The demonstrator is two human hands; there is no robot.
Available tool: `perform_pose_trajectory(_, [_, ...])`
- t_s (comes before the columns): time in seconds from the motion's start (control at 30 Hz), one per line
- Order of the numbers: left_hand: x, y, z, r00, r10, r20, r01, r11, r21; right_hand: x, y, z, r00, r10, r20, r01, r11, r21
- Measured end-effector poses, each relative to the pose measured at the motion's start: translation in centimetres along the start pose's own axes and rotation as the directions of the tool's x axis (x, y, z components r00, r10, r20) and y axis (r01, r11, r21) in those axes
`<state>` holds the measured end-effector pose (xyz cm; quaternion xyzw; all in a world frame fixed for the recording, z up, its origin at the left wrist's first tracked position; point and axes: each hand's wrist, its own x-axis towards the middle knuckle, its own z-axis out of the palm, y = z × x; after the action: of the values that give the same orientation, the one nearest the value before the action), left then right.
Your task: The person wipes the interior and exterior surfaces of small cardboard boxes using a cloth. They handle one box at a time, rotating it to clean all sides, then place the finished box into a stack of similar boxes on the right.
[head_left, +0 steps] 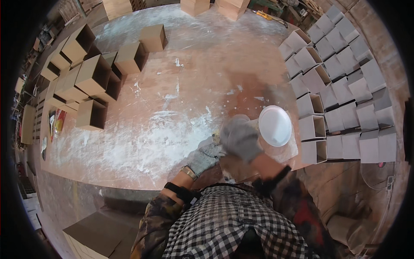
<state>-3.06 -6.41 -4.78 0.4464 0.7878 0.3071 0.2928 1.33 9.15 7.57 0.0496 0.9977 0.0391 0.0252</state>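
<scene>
My left hand, in a grey-white work glove, is at the table's near side. Its fingers are curled closed, and what they hold, if anything, is hidden. Just right of it, nearly touching, my right hand wears a grey glove and is smeared by motion, so its fingers cannot be made out. A round white tub stands close to the right of my right hand, on a pale stained sheet. Below both hands lies a brownish flat surface, partly covered by my arms.
Open brown box-like pieces stand stacked at the left. Rows of grey-white box pieces line the right edge. The worktable has white smears. More boxes stand at the far edge, near a yellow-handled tool.
</scene>
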Motion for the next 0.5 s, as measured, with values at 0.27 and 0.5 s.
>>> perform_pose_trajectory(0.27, [0.0, 1.0, -0.6, 0.974, 0.193, -0.12, -0.18, 0.977, 0.11, -2.0, -1.4, 1.1, 0.952, -0.21, -0.224, 0.161, 0.963, -0.217])
perform_pose_trajectory(0.5, [-0.3, 1.6, -0.8, 1.0, 0.024, 0.01, -0.024, 0.996, 0.085, 2.7, 3.2, 2.3, 0.935, -0.173, -0.311, 0.054, 0.932, -0.358])
